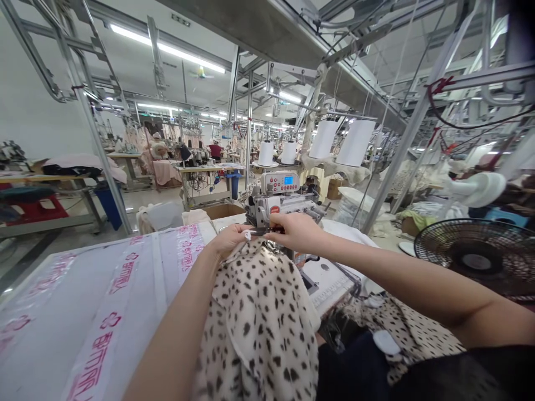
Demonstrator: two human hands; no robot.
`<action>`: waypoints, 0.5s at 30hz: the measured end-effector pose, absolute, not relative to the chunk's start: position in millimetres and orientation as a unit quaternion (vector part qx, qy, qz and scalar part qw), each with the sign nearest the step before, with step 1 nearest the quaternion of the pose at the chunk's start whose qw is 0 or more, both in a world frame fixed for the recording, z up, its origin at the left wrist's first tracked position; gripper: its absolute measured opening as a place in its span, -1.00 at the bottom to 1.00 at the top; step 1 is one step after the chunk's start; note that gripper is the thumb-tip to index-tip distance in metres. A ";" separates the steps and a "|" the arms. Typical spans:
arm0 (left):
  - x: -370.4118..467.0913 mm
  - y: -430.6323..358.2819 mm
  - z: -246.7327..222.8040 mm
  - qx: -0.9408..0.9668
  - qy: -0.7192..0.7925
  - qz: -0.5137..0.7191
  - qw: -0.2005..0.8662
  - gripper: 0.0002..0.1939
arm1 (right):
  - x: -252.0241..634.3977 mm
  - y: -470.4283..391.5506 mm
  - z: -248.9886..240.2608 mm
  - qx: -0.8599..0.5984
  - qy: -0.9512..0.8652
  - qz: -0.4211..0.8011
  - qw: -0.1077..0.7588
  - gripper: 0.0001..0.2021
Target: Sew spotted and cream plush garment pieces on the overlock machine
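A cream fabric piece with dark spots (263,301) hangs from my hands and drapes down over my lap. My left hand (229,240) is closed on its upper edge, with a small white bit (248,235) showing at the fingertips. In my right hand (298,233) is a slim dark tool that looks like thread snips (262,230), its tip pointing left at the left fingertips. The fingers hide most of the handle. Just behind both hands stands a sewing machine (285,201) with a lit blue display.
On the left lies a white tabletop with pink-printed tape (156,273). White thread cones (354,143) stand above the machine. To the right are a black fan (476,259), a metal post (397,161) and more spotted fabric (418,328). An open cardboard box (224,211) sits behind the table.
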State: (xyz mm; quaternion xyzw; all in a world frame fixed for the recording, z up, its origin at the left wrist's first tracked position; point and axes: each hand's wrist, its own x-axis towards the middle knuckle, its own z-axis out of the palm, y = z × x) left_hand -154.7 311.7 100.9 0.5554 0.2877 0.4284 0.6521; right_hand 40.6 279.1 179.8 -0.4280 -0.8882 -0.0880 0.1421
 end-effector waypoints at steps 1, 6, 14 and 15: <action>-155.2 312.0 100.4 0.556 0.286 0.430 0.652 -0.61 | 39.2 280.0 179.2 -0.427 -0.889 -0.087 0.144 -0.78; -157.3 313.7 98.3 0.555 0.287 0.444 0.643 -0.59 | 37.2 285.7 176.1 -0.410 -0.895 -0.067 0.164 -0.77; -153.7 314.7 99.5 0.561 0.298 0.448 0.629 -0.56 | 35.4 284.8 178.4 -0.398 -0.900 -0.061 0.169 -0.79; -153.3 314.5 99.6 0.562 0.299 0.446 0.629 -0.56 | 34.7 284.0 179.0 -0.396 -0.901 -0.064 0.167 -0.79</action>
